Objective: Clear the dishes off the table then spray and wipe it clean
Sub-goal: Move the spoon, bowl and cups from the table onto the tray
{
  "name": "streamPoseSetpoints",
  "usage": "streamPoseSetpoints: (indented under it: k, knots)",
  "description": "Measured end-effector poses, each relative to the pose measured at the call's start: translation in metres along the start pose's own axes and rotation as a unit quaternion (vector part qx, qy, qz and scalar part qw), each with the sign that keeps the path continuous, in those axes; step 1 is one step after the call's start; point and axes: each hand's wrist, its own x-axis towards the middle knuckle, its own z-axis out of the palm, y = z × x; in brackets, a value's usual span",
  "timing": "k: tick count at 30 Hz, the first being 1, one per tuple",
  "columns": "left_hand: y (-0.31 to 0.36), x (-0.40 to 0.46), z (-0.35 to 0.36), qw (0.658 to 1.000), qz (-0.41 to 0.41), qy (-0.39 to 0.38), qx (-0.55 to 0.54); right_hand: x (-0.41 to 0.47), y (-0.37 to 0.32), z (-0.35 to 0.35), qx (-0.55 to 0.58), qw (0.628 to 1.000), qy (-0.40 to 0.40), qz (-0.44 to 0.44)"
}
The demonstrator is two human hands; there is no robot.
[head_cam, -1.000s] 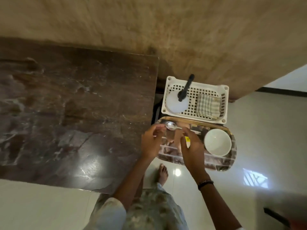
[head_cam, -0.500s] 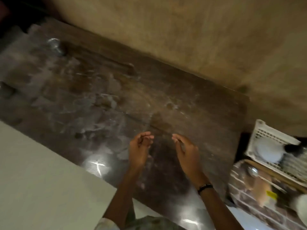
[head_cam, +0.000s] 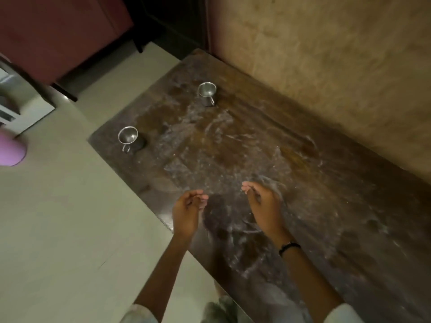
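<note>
A dark brown marble table (head_cam: 314, 206) with whitish smears runs along the wall. Two small steel cups with handles stand on its far left end: one near the front corner (head_cam: 128, 138), one further back (head_cam: 207, 93). My left hand (head_cam: 187, 212) hovers over the table's front edge, fingers loosely curled and apart, holding nothing. My right hand (head_cam: 264, 206), with a black band on the wrist, hovers over the tabletop beside it, also empty with fingers apart. Both hands are well short of the cups.
A rough beige wall (head_cam: 338, 66) borders the table's far side. Pale floor tiles (head_cam: 58, 229) lie to the left. A pink object (head_cam: 11, 150) sits at the left edge, and a dark red cabinet (head_cam: 58, 31) stands at the back left.
The view has swung left, from the tray and white basket beside the table to the table's left end. Both hands left the tray and spoon and now hover empty over the tabletop.
</note>
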Motion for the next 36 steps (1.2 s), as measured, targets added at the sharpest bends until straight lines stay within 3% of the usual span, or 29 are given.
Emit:
streamPoseSetpoints:
  k: [11,16,26,29,32,36]
  knots:
    - [0.031,0.090,-0.074,0.991,0.001,0.135,-0.021,0.092,-0.057,0.039,-0.028,0.999,-0.025,-0.013]
    - [0.038,0.140,-0.093,0.968,-0.009,0.241,0.063,0.154,-0.085,0.070,-0.027,1.000,-0.006,-0.007]
    - [0.046,0.226,-0.118,0.935,0.047,0.297,0.188,0.305,-0.093,0.120,-0.082,0.977,0.110,0.165]
    - [0.042,0.238,-0.128,0.923,0.061,0.296,0.237,0.322,-0.084,0.120,-0.093,0.974,0.128,0.161]
    - [0.036,0.251,-0.140,0.918,0.090,0.240,0.302,0.329,-0.075,0.120,-0.098,0.978,0.132,0.131]
    - [0.036,0.257,-0.149,0.927,0.069,0.198,0.310,0.327,-0.072,0.123,-0.095,0.982,0.129,0.099]
